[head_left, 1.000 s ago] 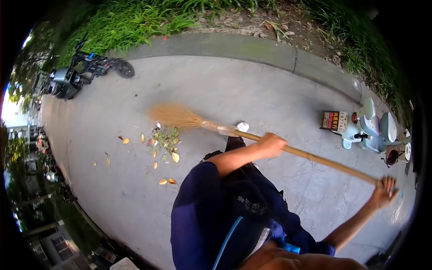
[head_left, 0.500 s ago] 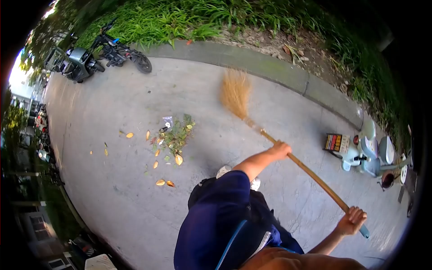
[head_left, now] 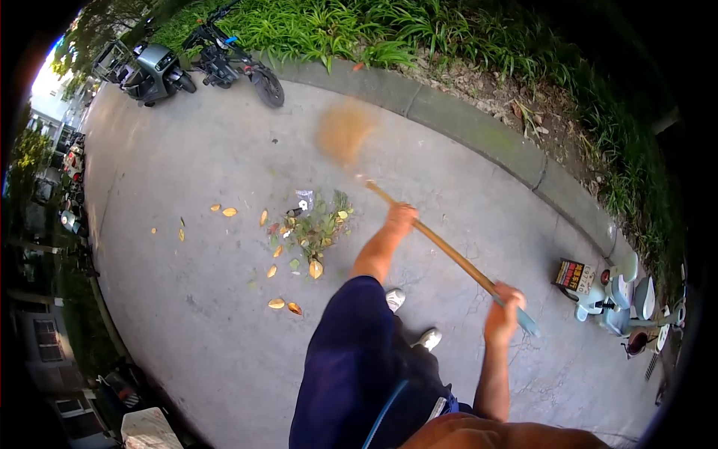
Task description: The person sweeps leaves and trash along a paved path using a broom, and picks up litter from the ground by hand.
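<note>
My left hand (head_left: 402, 218) is wrapped round the lower part of the wooden handle of a straw broom (head_left: 456, 256). My right hand (head_left: 507, 299) grips the same handle near its blue-grey top end. The handle slants from lower right to upper left, and the straw head, blurred by motion, is over the pavement near the kerb. Left of my left hand lies a pile of green leaves and twigs (head_left: 318, 224), with yellow leaves (head_left: 315, 269) in and around it. A small plastic wrapper (head_left: 304, 198) shows at the top of the pile.
A stone kerb (head_left: 479, 138) borders a planted bed (head_left: 336, 34) along the top. Scooters (head_left: 158, 67) are parked at upper left, and a pale scooter (head_left: 617, 299) with a printed box (head_left: 574, 275) stands at right. My white shoes (head_left: 395, 299) are on the concrete.
Both hands and the broom have moved left in the view, with the straw head swinging left toward the area above the pile. The pile itself looks the same.
</note>
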Tool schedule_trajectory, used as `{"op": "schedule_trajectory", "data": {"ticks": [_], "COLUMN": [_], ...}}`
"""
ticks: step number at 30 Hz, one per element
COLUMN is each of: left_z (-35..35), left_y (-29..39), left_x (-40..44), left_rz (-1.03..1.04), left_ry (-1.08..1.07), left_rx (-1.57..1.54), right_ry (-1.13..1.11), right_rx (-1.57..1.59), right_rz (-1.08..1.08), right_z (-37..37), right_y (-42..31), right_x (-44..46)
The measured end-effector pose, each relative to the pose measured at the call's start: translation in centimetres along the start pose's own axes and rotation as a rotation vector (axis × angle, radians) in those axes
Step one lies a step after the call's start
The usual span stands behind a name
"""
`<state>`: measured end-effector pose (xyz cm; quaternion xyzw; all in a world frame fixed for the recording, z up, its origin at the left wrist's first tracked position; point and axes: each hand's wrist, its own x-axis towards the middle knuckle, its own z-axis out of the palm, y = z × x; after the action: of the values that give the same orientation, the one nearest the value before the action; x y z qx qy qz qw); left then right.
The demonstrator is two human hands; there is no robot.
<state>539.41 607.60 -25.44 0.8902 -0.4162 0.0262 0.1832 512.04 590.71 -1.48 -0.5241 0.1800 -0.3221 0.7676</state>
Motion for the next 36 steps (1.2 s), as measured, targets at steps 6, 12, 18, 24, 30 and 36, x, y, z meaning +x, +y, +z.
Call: {"op": "schedule_trajectory", "data": {"ticks": [6,12,18,24,30,36], "left_z": [-7.0,-1.4,-2.0,1.0,2.4,-1.1], "left_y": [3.3,24.9,53.4,66.7,64.2,48.1], "left_x": [-2.3,-9.3,-23.0,-32.2,-36.2,-37.7], "left_rz": [0.007,0.355,0.923,0.98,0.81,0.59], "left_ry": [-0.171,-0.667,-0.756,-0.551,-0.552,-0.753], "left_rx": [0.166,-0.19,-0.62,-0.635,-0.676,-0.611], "right_ry": [0.157,0.648,0.96,1.192,1.17,1.006], "right_rx": [0.371,0.33,0.171,0.118,0.157,0.01], "right_rz": [0.162,-0.048,-0.512,-0.66,-0.527,-0.138], "right_z": [-2.7,-23.3,-37.7,-35.0,-37.2,-31.0], "right_y": [-2.0,-10.9,-27.4,-36.0,-37.2,-29.1], "right_x": [-2.0,-18.5,-51.2,-65.2,-61.6,-48.3]}}
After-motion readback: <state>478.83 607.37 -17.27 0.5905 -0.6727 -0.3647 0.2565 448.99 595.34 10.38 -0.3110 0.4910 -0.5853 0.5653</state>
